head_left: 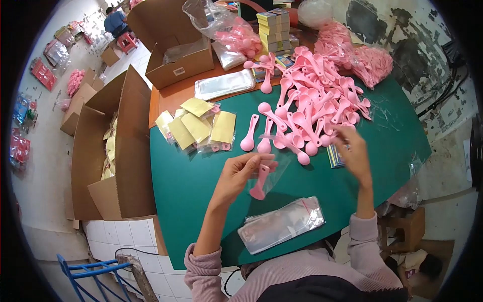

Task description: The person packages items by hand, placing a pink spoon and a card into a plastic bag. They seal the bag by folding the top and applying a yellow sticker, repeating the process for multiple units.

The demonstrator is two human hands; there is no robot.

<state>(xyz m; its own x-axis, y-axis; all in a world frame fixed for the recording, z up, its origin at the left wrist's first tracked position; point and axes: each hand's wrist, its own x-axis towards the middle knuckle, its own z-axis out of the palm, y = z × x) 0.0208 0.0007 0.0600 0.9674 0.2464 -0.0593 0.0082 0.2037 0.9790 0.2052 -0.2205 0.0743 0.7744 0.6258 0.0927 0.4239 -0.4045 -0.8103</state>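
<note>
My left hand (241,171) is closed on a clear plastic bag (275,173) over the green table. A pink measuring spoon (259,183) shows in the bag, just below my fingers. To the right, my right hand (353,153) hovers at the near edge of a heap of pink spoons (314,95), its fingers curved and apart, with nothing visible in them. Beside it lies a small stack of printed cards (335,156), partly covered by the hand. Flat clear bags (282,225) lie in a pile in front of my body.
Filled bags with yellow cards (198,123) lie at the table's left. More clear bags (225,84) and an open cardboard box (180,63) are behind them. Banded card stacks (274,30) stand at the back. A tall carton (136,146) flanks the table; a person (115,22) sits far off.
</note>
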